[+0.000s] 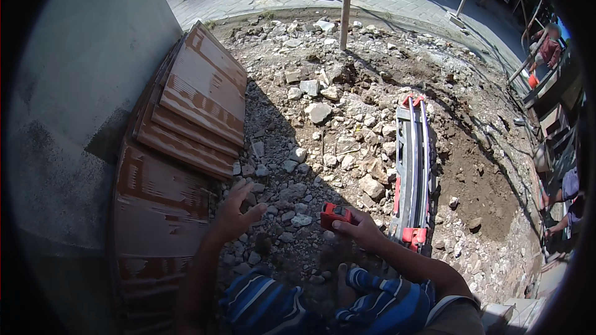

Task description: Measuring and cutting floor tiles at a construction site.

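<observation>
While the left hand hangs spread, the right hand grips a red tool.

The dirt ground bears loose stones and a red-ended railed tool.

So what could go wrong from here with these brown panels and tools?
The brown panels seem to lean by the grey wall; a knock from the left hand might shift them. The long railed tool lies on uneven rubble, so it could rock. The red tool, if dropped from the right hand, might chip on stones.
</observation>
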Demonstrator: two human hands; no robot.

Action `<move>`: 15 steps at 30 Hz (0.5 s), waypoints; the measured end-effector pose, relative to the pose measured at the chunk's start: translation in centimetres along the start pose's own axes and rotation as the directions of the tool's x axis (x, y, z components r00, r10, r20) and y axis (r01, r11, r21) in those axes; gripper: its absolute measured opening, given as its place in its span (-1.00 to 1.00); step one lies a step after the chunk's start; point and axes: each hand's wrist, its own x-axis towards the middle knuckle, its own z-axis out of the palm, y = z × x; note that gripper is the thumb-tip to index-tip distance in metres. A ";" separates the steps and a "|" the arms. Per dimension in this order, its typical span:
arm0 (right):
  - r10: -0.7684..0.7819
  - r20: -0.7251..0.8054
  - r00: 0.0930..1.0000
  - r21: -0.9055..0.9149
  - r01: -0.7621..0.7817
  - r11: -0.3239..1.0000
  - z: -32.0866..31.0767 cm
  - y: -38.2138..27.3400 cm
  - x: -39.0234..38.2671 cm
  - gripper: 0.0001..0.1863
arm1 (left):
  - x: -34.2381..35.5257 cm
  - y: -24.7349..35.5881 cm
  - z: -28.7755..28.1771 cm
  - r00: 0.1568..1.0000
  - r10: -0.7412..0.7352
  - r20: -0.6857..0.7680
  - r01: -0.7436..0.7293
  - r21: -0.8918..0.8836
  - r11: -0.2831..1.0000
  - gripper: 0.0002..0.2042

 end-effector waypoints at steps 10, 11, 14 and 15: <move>-0.170 -0.917 0.362 -0.227 -0.123 0.966 -24.3 7.4 -14.2 -0.69 | 10.7 -0.9 -20.1 0.751 0.068 -0.657 0.568 0.695 0.441 -0.28; -0.210 -0.919 0.334 -0.296 -0.230 0.927 -24.6 8.3 -15.3 -0.70 | 11.4 -0.6 -19.8 0.737 -0.088 -0.670 0.644 0.658 0.389 -0.22; -0.160 -0.941 0.298 -0.292 -0.478 0.829 -26.0 14.1 -18.1 -0.69 | 13.1 1.7 -17.0 0.679 -0.111 -0.726 0.724 0.637 0.265 -0.19; -0.132 -0.950 0.282 -0.260 -0.489 0.833 -25.7 15.1 -18.4 -0.68 | 13.1 1.2 -16.8 0.680 -0.110 -0.725 0.724 0.638 0.262 -0.19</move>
